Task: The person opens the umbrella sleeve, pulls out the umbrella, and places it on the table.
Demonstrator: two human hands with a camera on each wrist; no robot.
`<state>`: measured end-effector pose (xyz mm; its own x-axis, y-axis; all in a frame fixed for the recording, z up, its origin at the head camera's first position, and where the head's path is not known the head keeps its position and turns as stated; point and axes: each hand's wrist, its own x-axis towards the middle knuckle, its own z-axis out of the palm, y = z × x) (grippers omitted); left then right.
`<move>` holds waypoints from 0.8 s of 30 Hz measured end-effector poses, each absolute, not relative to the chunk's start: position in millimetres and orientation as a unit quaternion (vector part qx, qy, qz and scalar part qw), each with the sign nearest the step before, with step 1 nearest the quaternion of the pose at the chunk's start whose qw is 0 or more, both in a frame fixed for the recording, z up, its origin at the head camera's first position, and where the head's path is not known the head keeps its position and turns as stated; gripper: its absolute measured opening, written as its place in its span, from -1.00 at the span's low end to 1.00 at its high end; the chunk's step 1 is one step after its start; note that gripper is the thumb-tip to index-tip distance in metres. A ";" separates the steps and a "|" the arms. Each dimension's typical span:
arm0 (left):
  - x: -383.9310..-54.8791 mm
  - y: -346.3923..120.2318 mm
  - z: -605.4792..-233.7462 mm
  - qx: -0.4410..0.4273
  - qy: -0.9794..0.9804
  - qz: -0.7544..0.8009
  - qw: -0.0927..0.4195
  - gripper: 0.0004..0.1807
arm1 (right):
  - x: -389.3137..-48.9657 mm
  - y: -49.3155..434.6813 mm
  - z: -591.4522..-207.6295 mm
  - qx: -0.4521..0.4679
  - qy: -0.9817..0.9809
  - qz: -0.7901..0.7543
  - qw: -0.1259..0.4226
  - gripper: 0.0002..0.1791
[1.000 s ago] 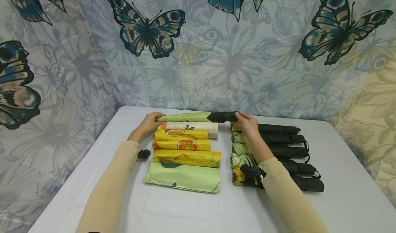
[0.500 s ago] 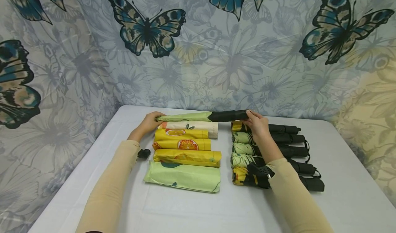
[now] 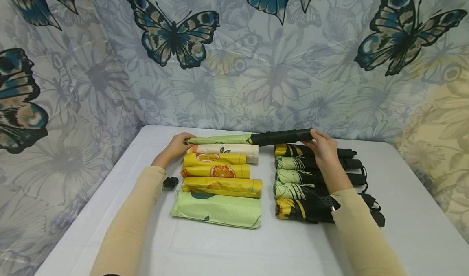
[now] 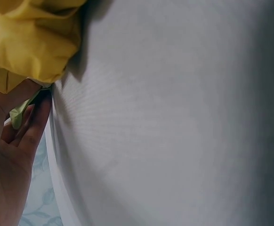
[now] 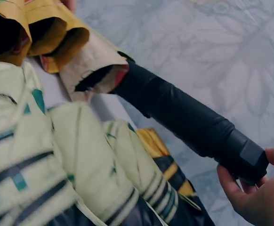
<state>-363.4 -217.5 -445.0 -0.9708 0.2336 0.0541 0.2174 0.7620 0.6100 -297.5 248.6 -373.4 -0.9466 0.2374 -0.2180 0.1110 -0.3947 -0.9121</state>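
Note:
At the back of the table a folded black umbrella [image 3: 282, 137] sticks out of a light green fabric sleeve [image 3: 220, 139], its left part hidden inside. My left hand [image 3: 176, 146] pinches the sleeve's closed left end; in the left wrist view a green tip [image 4: 17, 117] shows between thumb and fingers. My right hand [image 3: 324, 149] holds the umbrella by its handle end, which the right wrist view shows between thumb and fingertips [image 5: 229, 181]. A little yellow cloth shows on the umbrella at the sleeve's mouth.
In front of the sleeve lie a cream sleeve [image 3: 234, 150], several yellow orange-print sleeves [image 3: 220, 186] and a wide green sleeve [image 3: 220, 211]. Several folded umbrellas [image 3: 289, 190], black with green or yellow ends, lie in a row beneath my right forearm. A butterfly-print curtain [image 3: 234, 84] hangs behind the table.
My right hand has moved right, drawing more of the black umbrella out of the green sleeve. The left hand keeps its place on the sleeve's end.

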 end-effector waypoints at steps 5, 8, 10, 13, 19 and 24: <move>-363.0 -217.6 -444.7 0.121 0.939 0.321 0.011 -0.65 | -295.0 261.2 -370.8 -0.170 -0.511 0.841 0.052 -0.28; -363.3 -217.8 -445.1 0.125 0.939 0.320 0.007 -0.65 | -295.3 268.0 -369.6 -0.181 -0.491 0.850 0.064 -0.30; -363.5 -217.9 -445.6 0.125 0.939 0.320 0.006 -0.66 | -296.2 272.2 -368.9 -0.190 -0.481 0.853 0.074 -0.33; -363.7 -218.1 -446.1 0.123 0.940 0.319 0.007 -0.65 | -297.6 279.6 -368.4 -0.201 -0.469 0.855 0.090 -0.33; -364.3 -217.9 -446.1 0.124 0.942 0.313 0.011 -0.65 | -300.4 297.4 -369.4 -0.235 -0.445 0.858 0.106 -0.42; -363.2 -218.1 -445.2 0.128 0.941 0.314 0.006 -0.65 | -301.6 311.9 -372.7 -0.254 -0.420 0.862 0.128 -0.38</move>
